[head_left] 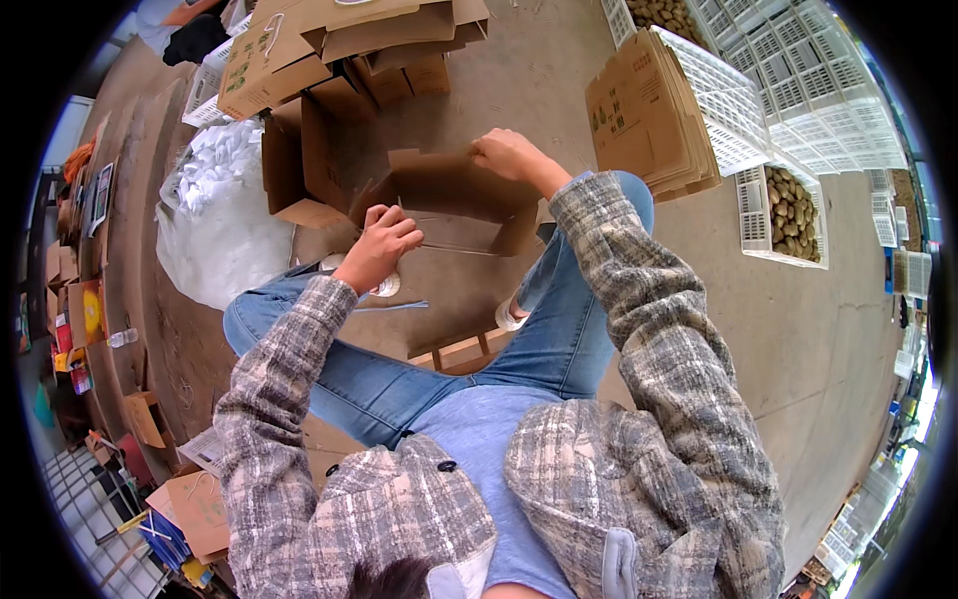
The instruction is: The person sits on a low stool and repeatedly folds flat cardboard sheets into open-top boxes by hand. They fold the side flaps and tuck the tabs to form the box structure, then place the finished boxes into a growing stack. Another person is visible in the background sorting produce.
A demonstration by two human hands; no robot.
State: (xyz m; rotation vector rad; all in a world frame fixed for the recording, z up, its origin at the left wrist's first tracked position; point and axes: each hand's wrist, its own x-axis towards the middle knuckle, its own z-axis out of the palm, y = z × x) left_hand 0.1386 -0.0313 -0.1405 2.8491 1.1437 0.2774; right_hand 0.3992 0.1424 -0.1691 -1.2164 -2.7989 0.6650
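Observation:
An open brown cardboard box [429, 180] stands on the floor between my knees, its inside toward me. My left hand [382, 243] is closed, fingers curled together, at the box's near left side. What lies between those fingers is too small to tell. Over the box's far right edge is my right hand [509, 157], closed like a fist; whatever it grips is hidden. A thin pale blue strip [394, 305] lies on the floor below my left hand.
Left stands a white sack [225, 240] topped with white pieces. Made-up cartons [289, 50] are stacked ahead; another open carton [299, 165] adjoins the box. To the right are flattened cartons [649, 120], white crates [813, 80] and a crate of brown produce [793, 215].

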